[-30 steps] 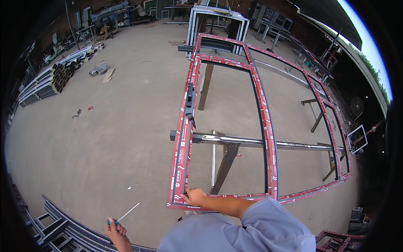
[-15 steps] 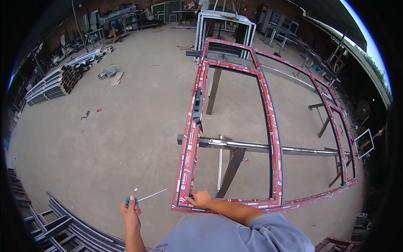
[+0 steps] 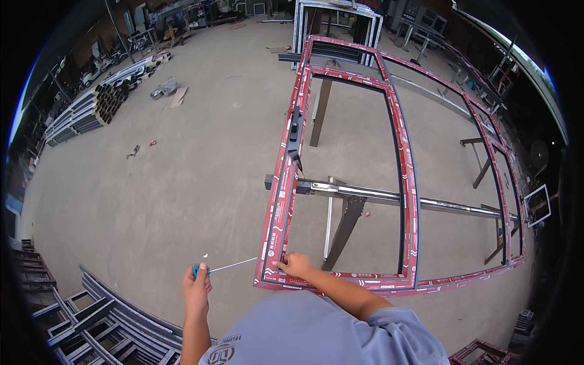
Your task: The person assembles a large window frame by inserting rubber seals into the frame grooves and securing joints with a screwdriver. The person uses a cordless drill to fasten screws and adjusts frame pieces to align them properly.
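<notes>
My left hand (image 3: 196, 288) is closed round the teal handle of a long screwdriver (image 3: 234, 265). Its thin shaft points right, and the tip reaches the outer left edge of a large window frame (image 3: 277, 234) covered in red-and-white protective film. My right hand (image 3: 295, 265) lies across the near left corner, its fingers curled over the inner edge of the left rail; whatever is under the fingertips is hidden. Farther up that rail sit black handle hardware (image 3: 294, 125) and a loose-looking black piece (image 3: 295, 159).
A metal crossbar (image 3: 353, 191) on angled legs (image 3: 344, 234) supports the frame. Dark frames (image 3: 109, 316) lie stacked at the lower left. Bundled profiles (image 3: 91, 112) rest on the floor at the far left, near a coiled grey item (image 3: 164, 89). White-edged frames (image 3: 299, 27) stand behind.
The screwdriver has moved right, bringing its tip to the frame's outer edge. My right hand stays at the corner. The whole view has shifted slightly, with the frame appearing higher and farther right.
</notes>
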Motion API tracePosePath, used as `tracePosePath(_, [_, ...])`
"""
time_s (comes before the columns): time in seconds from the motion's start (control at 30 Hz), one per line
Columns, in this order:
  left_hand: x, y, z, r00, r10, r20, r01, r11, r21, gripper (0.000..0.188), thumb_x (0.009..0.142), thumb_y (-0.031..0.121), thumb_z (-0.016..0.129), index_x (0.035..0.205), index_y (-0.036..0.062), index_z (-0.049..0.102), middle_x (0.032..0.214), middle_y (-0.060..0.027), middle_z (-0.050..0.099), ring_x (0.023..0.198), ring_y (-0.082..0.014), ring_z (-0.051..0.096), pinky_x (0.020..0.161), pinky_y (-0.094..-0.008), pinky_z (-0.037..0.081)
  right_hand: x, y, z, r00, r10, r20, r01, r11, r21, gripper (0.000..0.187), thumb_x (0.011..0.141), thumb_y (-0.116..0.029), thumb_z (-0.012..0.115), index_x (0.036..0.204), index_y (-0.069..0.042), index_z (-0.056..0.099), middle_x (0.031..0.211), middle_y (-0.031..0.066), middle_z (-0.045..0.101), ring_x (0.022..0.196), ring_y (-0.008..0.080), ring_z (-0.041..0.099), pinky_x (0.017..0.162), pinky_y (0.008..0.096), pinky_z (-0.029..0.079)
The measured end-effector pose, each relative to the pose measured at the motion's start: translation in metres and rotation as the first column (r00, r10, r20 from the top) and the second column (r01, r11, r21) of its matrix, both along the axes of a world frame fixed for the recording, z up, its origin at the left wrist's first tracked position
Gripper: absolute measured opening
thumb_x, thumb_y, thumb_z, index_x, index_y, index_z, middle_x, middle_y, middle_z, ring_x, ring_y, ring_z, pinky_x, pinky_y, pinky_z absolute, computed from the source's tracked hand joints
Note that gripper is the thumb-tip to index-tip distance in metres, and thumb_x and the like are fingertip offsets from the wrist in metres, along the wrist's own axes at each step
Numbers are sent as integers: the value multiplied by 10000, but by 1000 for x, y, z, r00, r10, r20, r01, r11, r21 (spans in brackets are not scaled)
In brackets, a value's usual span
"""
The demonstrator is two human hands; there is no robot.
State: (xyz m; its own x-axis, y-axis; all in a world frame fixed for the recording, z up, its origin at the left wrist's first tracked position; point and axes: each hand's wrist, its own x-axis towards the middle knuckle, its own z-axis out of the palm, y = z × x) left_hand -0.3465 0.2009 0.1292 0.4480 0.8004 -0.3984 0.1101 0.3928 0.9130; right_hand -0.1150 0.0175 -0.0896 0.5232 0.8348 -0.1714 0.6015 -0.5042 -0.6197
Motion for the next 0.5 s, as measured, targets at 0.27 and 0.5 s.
tracePosePath(0.27, [41, -31, -34, 897, -321, -304, 410, 863, 297, 288, 995, 303, 682, 940, 26, 627, 696, 25, 535, 599, -75, 470, 545, -264, 395, 8, -6, 133, 988, 95, -124, -27, 884, 466, 344, 991, -338, 630, 1016, 4, 654, 1037, 200, 663, 985, 346, 624, 837, 431, 495])
tracePosePath(0.5, [112, -60, -48, 701, -662, -264, 712, 638, 292, 367, 970, 354, 699, 989, -9, 655, 720, -65, 617, 667, -154, 574, 635, -331, 488, -7, -30, 159, 937, 153, -314, -45, 944, 328, 332, 989, -230, 641, 1235, -7, 627, 817, 222, 684, 711, 433, 661, 654, 494, 507])
